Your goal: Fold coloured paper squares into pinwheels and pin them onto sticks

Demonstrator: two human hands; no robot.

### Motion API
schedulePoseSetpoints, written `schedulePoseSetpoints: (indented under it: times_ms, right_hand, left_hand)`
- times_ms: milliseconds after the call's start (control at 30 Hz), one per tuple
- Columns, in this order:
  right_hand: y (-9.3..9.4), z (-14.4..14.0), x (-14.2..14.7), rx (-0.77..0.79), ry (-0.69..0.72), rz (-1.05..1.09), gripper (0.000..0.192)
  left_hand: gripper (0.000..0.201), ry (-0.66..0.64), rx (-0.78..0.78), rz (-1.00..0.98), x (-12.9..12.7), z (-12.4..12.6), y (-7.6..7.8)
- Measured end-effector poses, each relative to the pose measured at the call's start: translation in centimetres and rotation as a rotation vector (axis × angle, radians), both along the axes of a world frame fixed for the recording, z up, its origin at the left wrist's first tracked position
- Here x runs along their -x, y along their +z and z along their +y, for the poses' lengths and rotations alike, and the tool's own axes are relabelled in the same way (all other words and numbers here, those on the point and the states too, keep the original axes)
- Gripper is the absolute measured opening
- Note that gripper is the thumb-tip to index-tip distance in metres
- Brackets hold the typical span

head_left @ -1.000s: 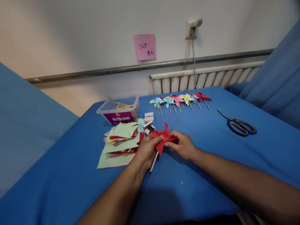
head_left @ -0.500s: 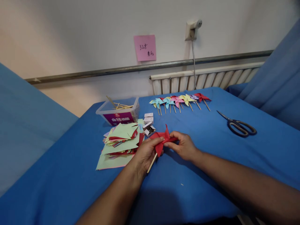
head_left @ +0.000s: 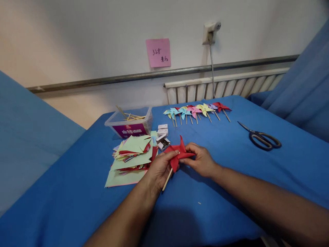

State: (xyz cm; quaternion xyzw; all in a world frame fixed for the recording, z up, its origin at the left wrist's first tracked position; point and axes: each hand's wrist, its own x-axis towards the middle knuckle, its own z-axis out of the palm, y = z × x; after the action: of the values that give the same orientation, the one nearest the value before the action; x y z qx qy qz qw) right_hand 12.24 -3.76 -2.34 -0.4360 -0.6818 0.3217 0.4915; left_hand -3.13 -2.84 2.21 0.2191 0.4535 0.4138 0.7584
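Note:
A red paper pinwheel (head_left: 175,161) on a thin wooden stick (head_left: 167,179) is held between both hands above the blue cloth. My left hand (head_left: 161,168) is closed on it, thumb pressed near the pinwheel's centre, with the stick slanting down past the palm. My right hand (head_left: 199,159) pinches a blade on the right side; part of its fingertips is hidden behind the red paper. Just beyond the left hand sits a small opened box (head_left: 163,142) of little metal pieces, too small to make out.
Stacked coloured paper (head_left: 135,144) lies left of my hands, before a clear plastic tub (head_left: 128,125) of wooden sticks. Several finished pinwheels (head_left: 194,111) lie in a row at the back. Black-handled scissors (head_left: 264,140) rest on the right. Small white boxes (head_left: 162,129) stand mid-table.
The right fingers have shifted slightly on the red pinwheel's right blade, which now shows more openly. The left hand keeps its hold almost unchanged.

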Motion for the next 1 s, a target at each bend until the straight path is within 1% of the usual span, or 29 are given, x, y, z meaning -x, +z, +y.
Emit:
schedulePoseSetpoints:
  times_ms: [67,200,300,400,500,633,767,867,933,1000]
  right_hand:
    - [0.04,-0.04,-0.01,0.005,0.016,-0.009,0.02]
    - [0.03,-0.07,-0.09,0.016,-0.011,-0.005,0.024]
    - [0.0,-0.09,-0.16,0.063,0.009,0.026,0.026]
    - [0.08,-0.2,-0.15,0.121,0.046,0.092,0.026]
    - [0.22,-0.32,-0.01,0.171,0.05,0.162,0.027]
    - [0.35,-0.27,0.33,0.264,0.076,0.328,0.026]
    - [0.34,0.05,0.34,0.329,0.085,0.417,0.032]
    - [0.21,0.3,0.04,0.404,0.098,0.492,0.039]
    - [0.15,0.38,-0.16,0.454,0.113,0.556,0.041]
    - [0.18,0.38,-0.27,0.463,0.12,0.575,0.042]
  left_hand:
    - [0.008,-0.003,-0.006,-0.005,0.02,0.02,-0.1]
    - [0.005,-0.033,-0.001,0.037,0.13,0.07,-0.39]
    - [0.007,-0.03,-0.006,0.038,0.15,0.02,-0.48]
    - [0.01,-0.033,-0.023,0.019,0.12,-0.09,-0.44]
    - [0.012,-0.031,-0.05,-0.003,0.1,-0.19,-0.51]
    - [0.015,-0.025,-0.079,-0.024,0.05,-0.25,-0.66]
    - [0.01,-0.025,-0.091,-0.013,-0.09,-0.31,-0.25]
    - [0.011,-0.02,-0.116,-0.012,-0.11,-0.26,0.07]
    - [0.013,-0.008,-0.134,-0.003,-0.06,-0.16,0.03]
    - [0.015,-0.004,-0.146,0.017,0.02,-0.05,-0.23]
